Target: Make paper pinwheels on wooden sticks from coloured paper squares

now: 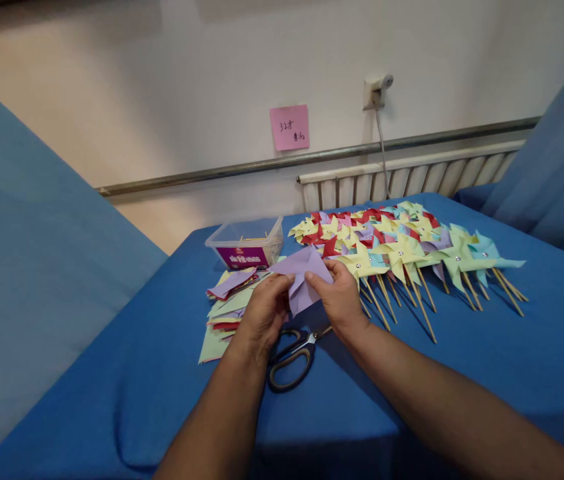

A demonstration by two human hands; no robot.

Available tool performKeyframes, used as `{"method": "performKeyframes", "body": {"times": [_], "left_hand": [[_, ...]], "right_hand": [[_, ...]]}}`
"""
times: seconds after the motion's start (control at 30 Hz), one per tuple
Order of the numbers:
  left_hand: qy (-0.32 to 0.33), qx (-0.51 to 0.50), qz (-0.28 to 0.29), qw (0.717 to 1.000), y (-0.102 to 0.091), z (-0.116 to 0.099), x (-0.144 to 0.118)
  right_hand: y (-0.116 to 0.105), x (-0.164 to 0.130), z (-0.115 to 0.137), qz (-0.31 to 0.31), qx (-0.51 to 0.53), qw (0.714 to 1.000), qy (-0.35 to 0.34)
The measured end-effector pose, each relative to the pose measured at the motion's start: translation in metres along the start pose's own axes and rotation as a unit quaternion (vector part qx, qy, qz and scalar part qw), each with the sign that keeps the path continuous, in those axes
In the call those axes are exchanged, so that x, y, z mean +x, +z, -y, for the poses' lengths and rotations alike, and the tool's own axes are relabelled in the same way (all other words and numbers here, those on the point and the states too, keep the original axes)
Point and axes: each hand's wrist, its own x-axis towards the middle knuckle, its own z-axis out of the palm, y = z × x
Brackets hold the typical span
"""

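Between my two hands is a purple paper sheet [307, 263], with a cut or fold showing near its middle. My left hand [268, 307] pinches its left side, thumb on top. On the right side, my right hand [339, 293] grips the sheet with the thumb pressed over it. Below the paper lies a pair of scissors [293, 360] with dark handles, its blades partly hidden near my right wrist. Stacked coloured paper sheets [219, 327] in green, red and purple lie left of my left hand.
A clear plastic box [245, 243] with a purple label and thin sticks stands behind the paper stack. Many finished paper pinwheels [401, 253] on wooden sticks cover the back right of the blue tablecloth [172, 393]. Behind are a radiator [412, 177] and a metal pipe [242, 172].
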Motion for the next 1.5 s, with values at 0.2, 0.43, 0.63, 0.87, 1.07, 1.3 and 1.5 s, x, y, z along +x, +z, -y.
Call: {"method": "performKeyframes", "body": {"times": [0.2,0.43,0.63,0.87,1.07,1.3,1.5], "left_hand": [[-0.006,0.021,-0.014,1.0,0.001,0.001,-0.001],[-0.013,0.058,-0.022,0.998,0.0,0.003,0.0],[-0.016,0.07,-0.04,0.997,-0.002,0.003,0.002],[0.05,-0.007,-0.085,0.995,-0.012,-0.009,0.007],[0.078,-0.056,-0.06,0.994,-0.016,-0.012,0.01],[0.03,-0.018,-0.057,0.998,-0.013,-0.007,0.007],[0.019,0.0,-0.026,0.999,-0.007,-0.007,0.003]], "right_hand": [[0.002,-0.001,-0.004,0.001,-0.023,1.0,-0.014],[0.001,-0.002,-0.003,0.024,-0.006,1.0,0.009],[0.0,0.0,-0.004,0.045,-0.027,0.999,-0.01],[-0.009,-0.015,0.017,0.081,-0.237,0.907,-0.337],[-0.011,-0.019,0.021,0.136,-0.33,0.838,-0.413],[-0.011,-0.012,0.016,0.141,-0.325,0.837,-0.417],[-0.01,-0.015,0.021,0.121,-0.279,0.882,-0.361]]}}
